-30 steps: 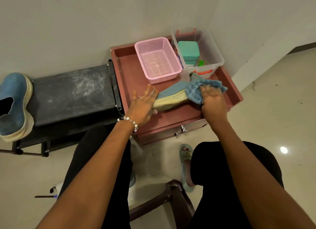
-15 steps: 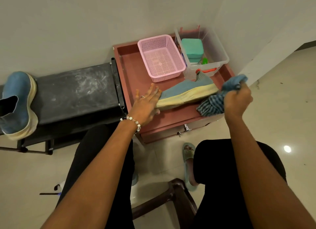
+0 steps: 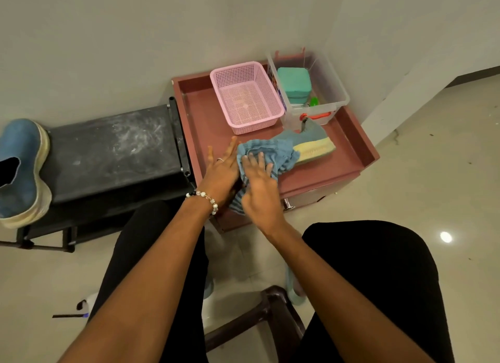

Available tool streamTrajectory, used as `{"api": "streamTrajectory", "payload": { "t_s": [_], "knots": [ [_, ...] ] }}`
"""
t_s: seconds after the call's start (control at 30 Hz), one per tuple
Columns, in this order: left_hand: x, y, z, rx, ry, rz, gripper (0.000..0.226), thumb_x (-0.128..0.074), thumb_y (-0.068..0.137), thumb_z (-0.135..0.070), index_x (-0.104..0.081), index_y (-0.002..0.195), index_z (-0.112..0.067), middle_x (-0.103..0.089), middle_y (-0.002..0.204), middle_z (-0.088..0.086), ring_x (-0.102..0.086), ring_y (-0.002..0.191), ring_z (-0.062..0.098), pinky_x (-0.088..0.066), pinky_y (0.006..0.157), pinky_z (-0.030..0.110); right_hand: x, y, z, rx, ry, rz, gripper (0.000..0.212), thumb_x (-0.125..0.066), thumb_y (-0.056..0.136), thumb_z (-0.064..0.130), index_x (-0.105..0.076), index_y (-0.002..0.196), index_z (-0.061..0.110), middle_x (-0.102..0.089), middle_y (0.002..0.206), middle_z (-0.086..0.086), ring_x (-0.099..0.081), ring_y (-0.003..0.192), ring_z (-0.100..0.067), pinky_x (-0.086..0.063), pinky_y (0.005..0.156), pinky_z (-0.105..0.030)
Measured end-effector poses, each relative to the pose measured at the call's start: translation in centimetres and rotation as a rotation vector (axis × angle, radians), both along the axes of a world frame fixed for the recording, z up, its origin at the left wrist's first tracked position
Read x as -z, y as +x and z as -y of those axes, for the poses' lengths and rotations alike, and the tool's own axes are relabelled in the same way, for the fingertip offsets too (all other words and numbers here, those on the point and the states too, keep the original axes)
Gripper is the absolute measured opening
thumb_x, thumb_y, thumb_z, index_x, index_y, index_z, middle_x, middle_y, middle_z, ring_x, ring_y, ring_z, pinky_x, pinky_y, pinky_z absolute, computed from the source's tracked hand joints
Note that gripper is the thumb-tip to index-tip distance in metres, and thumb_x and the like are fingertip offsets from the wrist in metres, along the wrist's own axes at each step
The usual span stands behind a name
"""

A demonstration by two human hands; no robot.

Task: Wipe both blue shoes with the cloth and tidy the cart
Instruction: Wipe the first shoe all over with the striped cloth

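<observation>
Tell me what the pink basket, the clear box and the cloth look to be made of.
Pink basket: likely moulded plastic, matte, judging by its regular grid of small holes.
Clear box: seemingly glossy hard plastic; the green block inside shows through its walls.
Cloth: soft woven or knitted fabric, blue with fine ribs; it bunches and folds under the right hand.

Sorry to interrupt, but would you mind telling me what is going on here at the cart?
A seated person is wiping a blue shoe lying on its side on the red cart. The right hand presses the blue cloth onto it, while the left hand rests flat beside it. The other blue shoe sits on the black bench.
</observation>
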State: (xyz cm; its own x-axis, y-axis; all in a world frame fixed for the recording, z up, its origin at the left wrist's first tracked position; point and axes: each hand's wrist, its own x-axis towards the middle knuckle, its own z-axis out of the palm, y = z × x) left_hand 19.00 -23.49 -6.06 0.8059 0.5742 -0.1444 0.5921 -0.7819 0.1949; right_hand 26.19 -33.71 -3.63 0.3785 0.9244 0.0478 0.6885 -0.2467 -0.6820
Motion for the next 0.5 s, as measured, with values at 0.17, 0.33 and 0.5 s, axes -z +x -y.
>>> {"api": "streamTrajectory", "payload": {
  "t_s": [0.17,0.33,0.5],
  "knots": [
    [-0.8,0.0,0.3,0.011,-0.063,0.040,0.078,-0.054,0.088,-0.006,-0.010,0.151,-0.010,0.001,0.159,0.005,0.013,0.146,0.018,0.012,0.112,0.054,1.8,5.0,1.1,-0.270,0.051,0.373,0.078,-0.029,0.054,-0.002,-0.052,0.128,-0.005,-0.055,0.130,-0.023,-0.047,0.125,-0.042,-0.021,0.110,-0.057],
    [-0.2,0.1,0.4,-0.003,-0.087,0.022,0.077,-0.059,0.090,-0.024,-0.012,0.152,-0.016,-0.006,0.160,-0.002,0.005,0.147,0.010,0.004,0.116,0.044,2.6,12.1,1.0,-0.165,0.004,0.656,0.050,-0.036,0.067,-0.001,-0.065,0.107,-0.010,-0.067,0.105,-0.025,-0.064,0.099,-0.043,-0.035,0.095,-0.061],
    [-0.2,0.0,0.7,-0.019,-0.092,0.034,0.076,-0.057,0.092,-0.026,-0.011,0.152,-0.017,-0.007,0.160,-0.003,-0.002,0.147,0.008,-0.004,0.118,0.041,1.9,11.1,0.7,0.137,-0.107,0.558,0.048,-0.040,0.075,-0.002,-0.056,0.120,-0.011,-0.058,0.122,-0.029,-0.051,0.120,-0.045,-0.024,0.106,-0.061]
  ]
}}
